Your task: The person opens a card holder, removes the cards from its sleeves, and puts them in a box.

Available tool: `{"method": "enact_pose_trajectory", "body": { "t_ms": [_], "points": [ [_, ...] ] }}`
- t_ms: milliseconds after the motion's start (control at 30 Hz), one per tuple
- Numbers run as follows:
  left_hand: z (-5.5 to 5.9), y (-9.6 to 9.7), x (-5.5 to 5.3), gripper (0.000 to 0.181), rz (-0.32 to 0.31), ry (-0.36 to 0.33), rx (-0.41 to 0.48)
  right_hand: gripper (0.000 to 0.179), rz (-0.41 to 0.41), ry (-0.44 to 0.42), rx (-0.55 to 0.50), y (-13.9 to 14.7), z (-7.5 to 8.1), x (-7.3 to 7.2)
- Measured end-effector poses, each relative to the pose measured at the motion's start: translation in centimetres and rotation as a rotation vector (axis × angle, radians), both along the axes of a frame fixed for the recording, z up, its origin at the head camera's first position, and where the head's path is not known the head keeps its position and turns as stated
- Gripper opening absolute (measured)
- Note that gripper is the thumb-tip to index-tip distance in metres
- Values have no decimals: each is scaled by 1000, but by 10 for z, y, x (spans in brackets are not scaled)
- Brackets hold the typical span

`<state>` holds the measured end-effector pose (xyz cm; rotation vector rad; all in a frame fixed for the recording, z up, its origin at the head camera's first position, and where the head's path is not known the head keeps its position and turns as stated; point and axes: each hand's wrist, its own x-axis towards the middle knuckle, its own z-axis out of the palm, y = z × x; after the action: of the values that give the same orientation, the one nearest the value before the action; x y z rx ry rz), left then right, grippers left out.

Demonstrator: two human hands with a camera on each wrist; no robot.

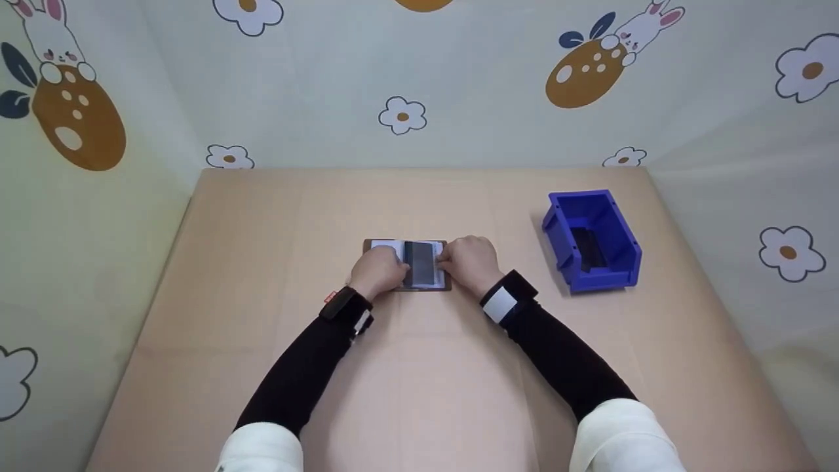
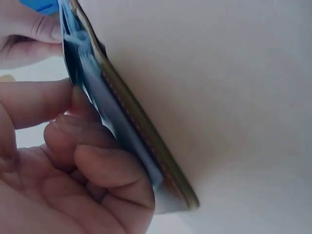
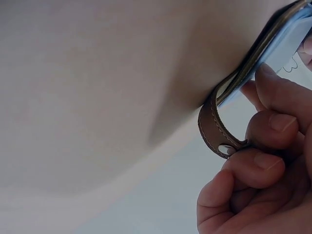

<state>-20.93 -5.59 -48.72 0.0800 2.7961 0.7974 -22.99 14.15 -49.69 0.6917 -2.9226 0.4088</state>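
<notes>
A brown leather card holder (image 1: 448,283) with clear sleeve pages lies spread open on the table, a dark panel (image 1: 419,262) near its middle. My left hand (image 1: 379,272) pinches its inner pages between thumb and forefinger, other fingers curled alongside; the left wrist view shows the stitched cover (image 2: 146,141) edge-on. From the opposite side, my right hand (image 1: 468,262) pinches the page edge at the right. In the right wrist view a strap (image 3: 210,126) with a metal snap (image 3: 225,149) loops out from the cover, beside my curled fingers (image 3: 273,131).
A blue plastic bin (image 1: 569,262) stands to the right of my right hand, with a dark flat thing (image 1: 588,248) inside. Patterned sheeting (image 1: 459,78) hangs beyond the table (image 1: 262,216) at the back and both sides.
</notes>
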Motion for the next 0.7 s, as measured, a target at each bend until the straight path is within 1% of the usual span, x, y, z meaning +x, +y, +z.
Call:
{"method": "enact_pose_trajectory", "body": {
  "t_ms": [167, 267, 500, 700],
  "points": [
    [4, -11, -1, 40, -21, 9, 41, 9, 9, 8, 1, 0, 0, 0],
    [8, -17, -2, 43, -31, 22, 75, 9, 13, 13, -5, 1, 0, 0],
    [19, -27, -2, 39, -40, 47, 156, 9, 13, 26, -15, 1, -1, 0],
    [29, -31, -2, 37, -21, 65, 178, 10, 3, 13, 3, 0, 0, 1]
  ]
}}
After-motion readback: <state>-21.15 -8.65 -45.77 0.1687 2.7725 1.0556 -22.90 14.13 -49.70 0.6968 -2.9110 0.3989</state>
